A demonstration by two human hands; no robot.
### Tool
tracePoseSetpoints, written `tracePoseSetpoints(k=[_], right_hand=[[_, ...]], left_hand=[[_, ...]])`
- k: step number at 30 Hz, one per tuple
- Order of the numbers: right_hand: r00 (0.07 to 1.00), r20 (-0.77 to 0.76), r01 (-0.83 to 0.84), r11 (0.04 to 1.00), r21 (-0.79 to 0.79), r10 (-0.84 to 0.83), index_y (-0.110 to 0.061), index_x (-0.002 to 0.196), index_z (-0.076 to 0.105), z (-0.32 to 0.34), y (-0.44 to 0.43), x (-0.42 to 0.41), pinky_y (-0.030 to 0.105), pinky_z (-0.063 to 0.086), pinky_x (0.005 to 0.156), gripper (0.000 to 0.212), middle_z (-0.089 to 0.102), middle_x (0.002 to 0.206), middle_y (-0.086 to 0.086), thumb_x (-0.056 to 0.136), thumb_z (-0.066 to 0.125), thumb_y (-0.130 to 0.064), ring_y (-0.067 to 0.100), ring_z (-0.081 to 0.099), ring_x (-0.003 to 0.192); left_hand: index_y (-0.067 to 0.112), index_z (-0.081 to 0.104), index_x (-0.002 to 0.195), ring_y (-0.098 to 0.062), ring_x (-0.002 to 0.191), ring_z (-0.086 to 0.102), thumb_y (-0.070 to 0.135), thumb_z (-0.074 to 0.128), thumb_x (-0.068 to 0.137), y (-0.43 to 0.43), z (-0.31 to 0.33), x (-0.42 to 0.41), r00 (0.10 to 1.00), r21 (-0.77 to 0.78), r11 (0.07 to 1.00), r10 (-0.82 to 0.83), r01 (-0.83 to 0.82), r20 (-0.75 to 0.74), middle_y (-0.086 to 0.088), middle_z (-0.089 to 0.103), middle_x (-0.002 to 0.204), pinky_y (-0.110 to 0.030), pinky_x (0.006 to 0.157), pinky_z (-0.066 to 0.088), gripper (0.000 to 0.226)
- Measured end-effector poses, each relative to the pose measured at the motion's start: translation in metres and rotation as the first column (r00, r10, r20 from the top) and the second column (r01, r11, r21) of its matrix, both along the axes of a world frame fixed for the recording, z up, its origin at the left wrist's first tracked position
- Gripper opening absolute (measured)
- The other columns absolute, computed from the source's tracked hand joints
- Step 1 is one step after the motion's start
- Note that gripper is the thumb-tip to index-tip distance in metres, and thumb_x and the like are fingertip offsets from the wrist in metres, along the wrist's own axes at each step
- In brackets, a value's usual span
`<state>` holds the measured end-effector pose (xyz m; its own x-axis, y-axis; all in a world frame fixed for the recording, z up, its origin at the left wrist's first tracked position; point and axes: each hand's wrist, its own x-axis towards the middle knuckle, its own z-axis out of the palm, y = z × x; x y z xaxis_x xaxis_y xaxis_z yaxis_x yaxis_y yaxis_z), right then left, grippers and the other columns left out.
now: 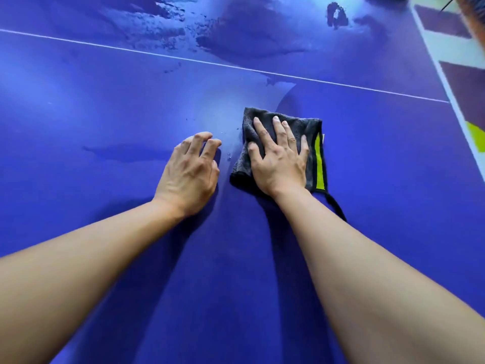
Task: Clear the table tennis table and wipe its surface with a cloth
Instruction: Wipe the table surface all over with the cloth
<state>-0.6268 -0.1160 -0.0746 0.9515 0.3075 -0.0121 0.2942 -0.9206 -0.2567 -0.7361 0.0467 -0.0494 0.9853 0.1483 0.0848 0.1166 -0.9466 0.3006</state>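
The blue table tennis table (105, 106) fills the view, with a thin white line (183, 57) running across it. A folded dark grey cloth (309, 127) with a lime-green stripe lies on the surface at centre right. My right hand (279, 158) presses flat on the cloth with straight, spread fingers. My left hand (190, 172) rests on the bare table just left of the cloth, fingers loosely curled, fingertips touching the surface, holding nothing. Wet streaks and droplets (168, 35) show beyond the white line and near my left hand.
The table's white right edge (435, 61) runs diagonally at the upper right. Beyond it lies a floor with purple, white and lime patches (462, 82). A dark loop of the cloth (337, 206) trails toward my right forearm.
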Motion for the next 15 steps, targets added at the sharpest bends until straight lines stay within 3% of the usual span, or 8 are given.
tracePoseSetpoints(k=[5, 15], right_hand=[[1.000, -0.016, 0.026, 0.999, -0.020, -0.026, -0.054, 0.157, 0.020, 0.001, 0.019, 0.078, 0.049, -0.007, 0.125, 0.057, 0.013, 0.171, -0.005, 0.101, 0.027, -0.059, 0.011, 0.004, 0.158], [0.996, -0.030, 0.079, 0.996, -0.034, -0.080, -0.054, 0.157, 0.021, 0.003, 0.046, 0.170, 0.051, -0.006, 0.126, 0.057, 0.012, 0.172, -0.007, 0.100, 0.026, -0.060, 0.011, 0.004, 0.158]], left_hand=[[0.003, 0.049, 0.141, -0.041, 0.136, 0.042, 0.017, 0.040, 0.097, 0.004, -0.008, 0.011, 1.000, 0.062, 0.998, 0.009, -0.008, -0.019, -0.019, 0.045, 0.148, -0.051, 0.118, 0.029, 0.047], [0.005, 0.050, 0.139, -0.037, 0.138, 0.040, 0.019, 0.036, 0.096, 0.004, -0.014, 0.010, 0.998, 0.014, 1.000, 0.021, -0.022, 0.058, -0.016, 0.046, 0.148, -0.050, 0.118, 0.030, 0.047]])
